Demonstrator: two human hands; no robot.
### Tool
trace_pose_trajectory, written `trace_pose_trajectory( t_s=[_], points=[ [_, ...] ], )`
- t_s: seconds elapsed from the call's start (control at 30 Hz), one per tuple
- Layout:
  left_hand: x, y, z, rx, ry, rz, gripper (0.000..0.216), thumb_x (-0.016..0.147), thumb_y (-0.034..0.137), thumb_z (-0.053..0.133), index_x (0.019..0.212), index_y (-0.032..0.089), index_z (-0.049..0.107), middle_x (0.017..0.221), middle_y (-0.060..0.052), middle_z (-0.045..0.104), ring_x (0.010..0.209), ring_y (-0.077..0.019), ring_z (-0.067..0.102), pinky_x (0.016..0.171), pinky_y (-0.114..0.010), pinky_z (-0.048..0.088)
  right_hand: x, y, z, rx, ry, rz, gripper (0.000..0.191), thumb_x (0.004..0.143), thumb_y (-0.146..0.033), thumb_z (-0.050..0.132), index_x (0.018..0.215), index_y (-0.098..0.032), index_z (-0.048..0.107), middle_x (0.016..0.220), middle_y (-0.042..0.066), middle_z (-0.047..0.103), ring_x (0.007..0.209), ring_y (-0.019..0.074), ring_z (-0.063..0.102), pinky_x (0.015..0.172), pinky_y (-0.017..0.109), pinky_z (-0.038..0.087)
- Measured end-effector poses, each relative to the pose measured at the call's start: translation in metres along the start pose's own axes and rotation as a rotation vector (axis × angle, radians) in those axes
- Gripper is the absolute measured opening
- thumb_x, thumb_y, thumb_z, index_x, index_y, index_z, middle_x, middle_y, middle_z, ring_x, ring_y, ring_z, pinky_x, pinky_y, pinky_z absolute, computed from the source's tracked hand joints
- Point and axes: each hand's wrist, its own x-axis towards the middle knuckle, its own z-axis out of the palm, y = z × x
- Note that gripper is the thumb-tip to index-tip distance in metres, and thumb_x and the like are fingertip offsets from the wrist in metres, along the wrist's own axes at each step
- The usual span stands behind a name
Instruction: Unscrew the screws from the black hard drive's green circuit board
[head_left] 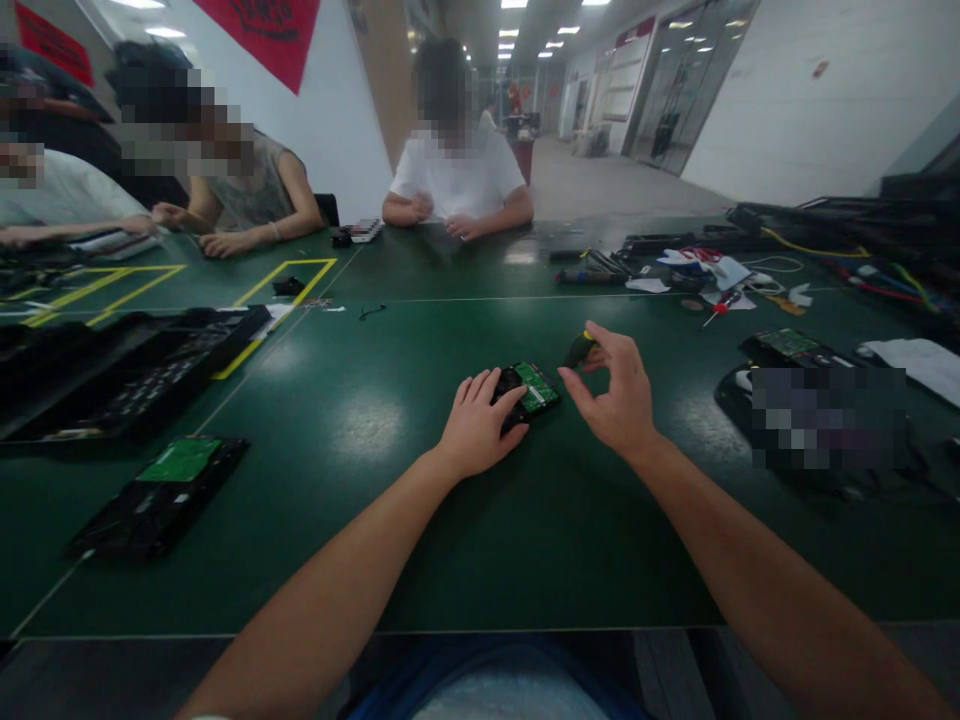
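Note:
A hard drive (pixel 537 388) with a green circuit board face up lies on the table in front of me. My left hand (pixel 484 425) grips it from the left, fingers spread over its dark part and thumb along the near edge. Just right of the drive, my right hand (pixel 616 395) pinches the dark handle of a screwdriver (pixel 579 350) with a yellow band. The screwdriver is tilted above the tabletop, beside the drive; its tip is too small to make out.
Another drive in a black caddy (pixel 157 495) lies at left, near a long black chassis (pixel 142 370). At right sit a drive with a green board (pixel 787 345), a red screwdriver (pixel 720 309) and tangled cables (pixel 885 270). Several people sit across the green table (pixel 420 540).

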Motion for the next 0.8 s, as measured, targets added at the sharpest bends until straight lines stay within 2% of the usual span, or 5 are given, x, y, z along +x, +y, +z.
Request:
trace_pose_trajectory(
  t_s=[0.17,0.37,0.53,0.7,0.8],
  points=[
    [0.0,-0.0003,0.0006,0.002,0.004,0.003,0.062,0.098,0.049,0.065,0.155,0.029,0.053,0.171,-0.014,0.035,0.159,-0.0397,0.03,0.128,-0.062,0.024,-0.0019,0.0011,0.0007,0.026,-0.041,-0.009,0.072,0.096,-0.024,0.066,0.161,-0.034,0.036,0.138,0.012,0.06,0.101,0.0256,0.07,0.091,0.051,0.066],
    [0.0001,0.0002,-0.0003,0.001,-0.002,0.003,0.063,0.098,0.05,0.064,0.156,0.029,0.053,0.171,-0.015,0.035,0.159,-0.0402,0.03,0.128,-0.062,0.024,-0.0021,0.0003,0.0009,0.007,-0.016,0.017,0.067,0.095,-0.027,0.07,0.156,-0.035,0.043,0.134,0.01,0.06,0.091,0.0219,0.069,0.085,0.048,0.068],
    [-0.0001,0.0008,-0.0009,-0.017,0.005,-0.007,0.062,0.097,0.049,0.066,0.156,0.03,0.053,0.172,-0.012,0.036,0.16,-0.0391,0.029,0.129,-0.062,0.023,-0.0018,0.0005,0.0009,0.033,-0.033,0.041,0.07,0.097,-0.024,0.065,0.16,-0.036,0.038,0.139,0.011,0.059,0.093,0.0224,0.071,0.093,0.051,0.066],
    [-0.0001,0.0004,-0.0005,-0.01,-0.002,0.0,0.062,0.098,0.05,0.065,0.156,0.03,0.053,0.172,-0.014,0.035,0.16,-0.039,0.03,0.128,-0.062,0.024,-0.0014,-0.0004,0.0005,-0.001,0.012,0.015,0.068,0.093,-0.026,0.071,0.155,-0.035,0.044,0.134,0.01,0.057,0.095,0.0229,0.067,0.079,0.045,0.068],
    [0.0001,0.0002,0.0001,-0.001,0.003,0.002,0.062,0.098,0.05,0.065,0.156,0.029,0.053,0.172,-0.014,0.035,0.16,-0.0389,0.03,0.128,-0.062,0.024,-0.0008,-0.0017,0.0,0.01,-0.002,-0.004,0.069,0.094,-0.023,0.068,0.157,-0.035,0.042,0.135,0.011,0.057,0.096,0.023,0.067,0.082,0.046,0.068]
  ],
)
